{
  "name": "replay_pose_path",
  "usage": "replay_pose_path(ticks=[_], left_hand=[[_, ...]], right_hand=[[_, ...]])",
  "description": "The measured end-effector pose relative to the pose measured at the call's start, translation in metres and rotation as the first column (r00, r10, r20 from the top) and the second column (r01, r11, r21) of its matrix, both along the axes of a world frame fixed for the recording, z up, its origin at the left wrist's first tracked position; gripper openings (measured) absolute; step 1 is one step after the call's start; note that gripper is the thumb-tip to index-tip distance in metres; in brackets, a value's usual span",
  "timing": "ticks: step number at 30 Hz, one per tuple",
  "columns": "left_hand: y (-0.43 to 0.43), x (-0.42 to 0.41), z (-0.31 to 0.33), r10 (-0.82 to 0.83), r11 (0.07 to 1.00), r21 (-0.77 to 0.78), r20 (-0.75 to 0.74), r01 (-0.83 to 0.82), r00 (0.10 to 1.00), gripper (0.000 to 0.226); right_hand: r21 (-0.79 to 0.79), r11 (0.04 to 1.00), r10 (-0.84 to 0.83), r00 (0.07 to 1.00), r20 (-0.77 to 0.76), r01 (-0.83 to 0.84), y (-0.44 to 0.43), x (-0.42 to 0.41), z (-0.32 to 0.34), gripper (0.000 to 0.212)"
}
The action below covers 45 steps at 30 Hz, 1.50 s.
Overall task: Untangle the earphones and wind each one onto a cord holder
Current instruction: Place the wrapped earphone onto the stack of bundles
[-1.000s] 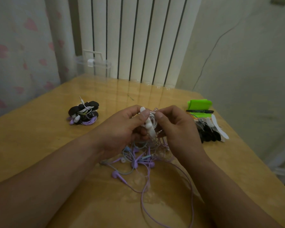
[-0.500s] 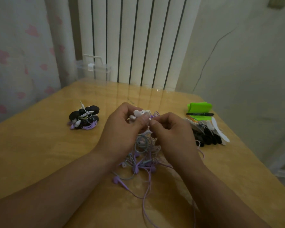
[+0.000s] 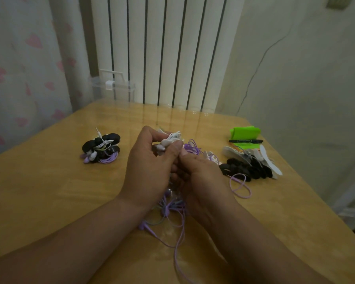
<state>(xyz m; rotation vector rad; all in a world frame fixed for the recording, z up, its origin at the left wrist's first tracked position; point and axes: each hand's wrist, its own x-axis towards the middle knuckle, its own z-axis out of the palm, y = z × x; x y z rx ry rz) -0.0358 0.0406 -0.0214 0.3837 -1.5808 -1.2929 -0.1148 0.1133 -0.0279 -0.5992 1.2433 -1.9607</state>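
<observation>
left hand (image 3: 150, 167) grips white earphones (image 3: 169, 140), right hand (image 3: 201, 181) pinches their cord; risk: a hard pull could cinch knots in the purple tangle (image 3: 172, 203) below.

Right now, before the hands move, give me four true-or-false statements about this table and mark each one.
The left hand grips white earbuds. True.
The bundle of wound earphones on black oval holders lies right of both hands. False: it lies to their left.
A black pen lies against the bright green plastic piece. True.
The right hand lies flat on the wooden table. False: its fingers curl round the tangled purple cords.
</observation>
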Motion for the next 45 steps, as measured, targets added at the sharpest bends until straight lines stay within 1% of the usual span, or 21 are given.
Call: replay_pose_path(ticks=[4, 6, 8, 10, 12, 13, 17, 19, 20, 22, 25, 29, 31, 32, 34, 35, 38, 40, 41, 44, 45], left_hand=[[0.006, 0.001, 0.003, -0.017, 0.996, 0.083, -0.016, 0.018, 1.0, 0.019], [0.009, 0.0, 0.003, -0.063, 0.982, 0.178, -0.025, 0.067, 0.998, 0.023], [0.009, -0.004, 0.002, -0.146, 0.928, 0.336, -0.064, 0.159, 0.987, 0.025], [0.005, -0.007, 0.005, -0.203, 0.837, 0.489, -0.141, 0.247, 0.969, 0.021], [-0.002, -0.008, 0.006, -0.22, 0.763, 0.575, -0.199, 0.296, 0.955, 0.018], [-0.005, -0.008, 0.006, -0.225, 0.747, 0.587, -0.217, 0.311, 0.95, 0.018], [-0.015, -0.003, 0.005, -0.224, 0.805, 0.518, -0.183, 0.288, 0.957, 0.011], [-0.022, 0.0, 0.006, -0.27, 0.839, 0.465, -0.093, 0.281, 0.958, 0.024], [-0.026, 0.002, 0.008, -0.293, 0.856, 0.435, -0.036, 0.279, 0.956, 0.025], [-0.031, 0.006, 0.01, -0.352, 0.861, 0.399, 0.017, 0.317, 0.936, 0.021], [-0.033, 0.009, 0.011, -0.404, 0.863, 0.354, 0.055, 0.36, 0.913, 0.02], [-0.041, 0.014, 0.016, -0.406, 0.906, 0.216, 0.194, 0.365, 0.893, 0.019], [-0.047, 0.018, 0.019, -0.473, 0.878, 0.213, 0.241, 0.429, 0.847, 0.022], [-0.049, 0.02, 0.02, -0.522, 0.848, 0.243, 0.236, 0.47, 0.82, 0.024], [-0.053, 0.022, 0.018, -0.595, 0.789, 0.318, 0.182, 0.526, 0.783, 0.028], [-0.055, 0.022, 0.016, -0.613, 0.768, 0.35, 0.157, 0.537, 0.775, 0.029], [-0.06, 0.02, 0.01, -0.641, 0.721, 0.411, 0.089, 0.559, 0.762, 0.025], [-0.056, 0.02, 0.008, -0.62, 0.73, 0.417, 0.071, 0.541, 0.782, 0.014], [-0.054, 0.022, 0.01, -0.59, 0.757, 0.403, 0.081, 0.515, 0.804, 0.012], [-0.045, 0.023, 0.019, -0.518, 0.829, 0.316, 0.125, 0.461, 0.846, 0.016], [-0.043, 0.027, 0.024, -0.505, 0.845, 0.286, 0.151, 0.451, 0.85, 0.02]], right_hand=[[0.007, 1.0, 0.014, 0.999, -0.03, -0.014, -0.001, 0.007, 0.0, 0.035], [0.019, 1.0, 0.0, 0.998, -0.067, 0.002, -0.001, 0.008, -0.001, 0.035], [0.054, 0.995, -0.075, 0.982, -0.174, 0.085, -0.001, 0.006, -0.002, 0.035], [0.079, 0.983, -0.135, 0.947, -0.29, 0.164, -0.001, 0.003, -0.002, 0.036], [0.09, 0.976, -0.156, 0.929, -0.336, 0.197, -0.002, 0.001, -0.001, 0.035], [0.095, 0.974, -0.161, 0.92, -0.358, 0.207, -0.002, 0.001, -0.002, 0.033], [0.13, 0.949, -0.189, 0.848, -0.496, 0.287, -0.001, 0.0, -0.001, 0.024], [0.096, 0.941, -0.214, 0.793, -0.57, 0.323, 0.005, -0.003, 0.004, 0.018], [0.075, 0.937, -0.225, 0.752, -0.619, 0.341, 0.008, -0.003, 0.008, 0.018], [0.054, 0.93, -0.222, 0.673, -0.706, 0.364, 0.013, -0.004, 0.016, 0.022], [0.054, 0.928, -0.199, 0.613, -0.764, 0.369, 0.018, -0.007, 0.023, 0.032], [0.069, 0.937, -0.132, 0.529, -0.838, 0.343, 0.024, -0.017, 0.024, 0.025], [0.065, 0.953, -0.113, 0.543, -0.832, 0.297, 0.026, -0.021, 0.025, 0.02], [0.066, 0.965, -0.099, 0.587, -0.803, 0.253, 0.027, -0.022, 0.025, 0.02], [0.096, 0.979, -0.048, 0.661, -0.749, 0.179, 0.027, -0.025, 0.025, 0.029], [0.12, 0.98, -0.019, 0.668, -0.744, 0.161, 0.027, -0.027, 0.025, 0.03], [0.14, 0.983, 0.019, 0.683, -0.731, 0.122, 0.023, -0.03, 0.02, 0.019], [0.115, 0.986, 0.0, 0.691, -0.723, 0.12, 0.019, -0.03, 0.015, 0.009], [0.092, 0.988, -0.02, 0.692, -0.722, 0.125, 0.016, -0.028, 0.014, 0.009], [0.015, 0.985, -0.106, 0.667, -0.737, 0.172, 0.012, -0.021, 0.017, 0.022], [-0.013, 0.984, -0.131, 0.663, -0.737, 0.18, 0.011, -0.018, 0.02, 0.022]])
